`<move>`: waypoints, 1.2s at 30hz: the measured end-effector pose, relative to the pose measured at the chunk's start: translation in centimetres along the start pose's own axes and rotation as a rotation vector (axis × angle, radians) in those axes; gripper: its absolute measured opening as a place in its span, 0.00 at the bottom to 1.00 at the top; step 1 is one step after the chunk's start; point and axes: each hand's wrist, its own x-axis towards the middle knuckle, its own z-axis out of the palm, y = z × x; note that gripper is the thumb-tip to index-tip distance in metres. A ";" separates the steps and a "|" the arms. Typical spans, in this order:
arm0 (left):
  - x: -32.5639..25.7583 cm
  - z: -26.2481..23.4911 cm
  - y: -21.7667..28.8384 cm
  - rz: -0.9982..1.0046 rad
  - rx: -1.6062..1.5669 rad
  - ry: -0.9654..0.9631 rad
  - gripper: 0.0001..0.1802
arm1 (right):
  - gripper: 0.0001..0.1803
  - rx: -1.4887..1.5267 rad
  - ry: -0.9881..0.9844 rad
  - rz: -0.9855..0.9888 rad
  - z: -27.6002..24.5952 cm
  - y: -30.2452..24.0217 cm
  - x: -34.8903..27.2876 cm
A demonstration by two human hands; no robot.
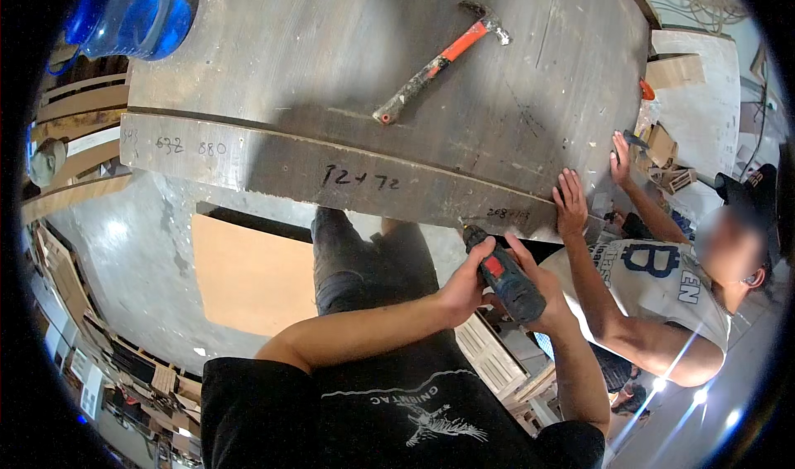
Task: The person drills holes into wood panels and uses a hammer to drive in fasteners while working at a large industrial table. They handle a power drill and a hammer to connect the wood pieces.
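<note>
A dark cordless drill (515,288) with a red patch is held in both my hands, its nose pointing at the near edge of a long wooden board (281,164). My left hand (465,285) closes around the drill's left side. My right hand (537,277) wraps its right side, thumb raised. Whether the bit touches the wood I cannot tell. The board has handwritten marks and lies along the front of a large brown panel (331,63). On the panel rests a claw hammer (435,70) with an orange, dirt-smeared handle.
At my right a person in a white sleeveless top presses one hand (570,204) on the board's end; the other hand (619,161) is at the panel's edge. A blue water jug (137,23) stands far left. A tan sheet (252,274) lies on the floor below the board.
</note>
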 end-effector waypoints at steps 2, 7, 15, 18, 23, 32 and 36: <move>-0.4 0.5 0.5 0.037 0.021 -0.035 0.41 | 0.50 0.085 0.033 0.005 0.1 -0.2 0.3; -1.5 2.5 0.1 -0.029 -0.013 0.031 0.42 | 0.47 0.120 0.132 0.032 1.4 -0.6 -0.8; -1.3 2.1 -0.1 -0.029 -0.036 0.040 0.42 | 0.46 0.216 0.222 0.067 1.8 -2.1 -0.8; -1.4 1.8 -0.2 -0.024 -0.039 0.004 0.42 | 0.46 0.226 0.206 0.108 1.7 -2.4 -1.0; -1.4 0.9 -0.3 -0.019 -0.101 -0.031 0.38 | 0.47 0.205 0.227 0.046 2.4 -2.3 -1.1; -2.1 -0.8 1.3 0.005 0.333 0.015 0.39 | 0.47 0.211 0.246 0.075 3.1 -1.8 -1.4; -4.7 -3.8 6.5 0.560 1.560 0.236 0.20 | 0.46 0.287 0.285 0.039 3.6 -1.0 -1.4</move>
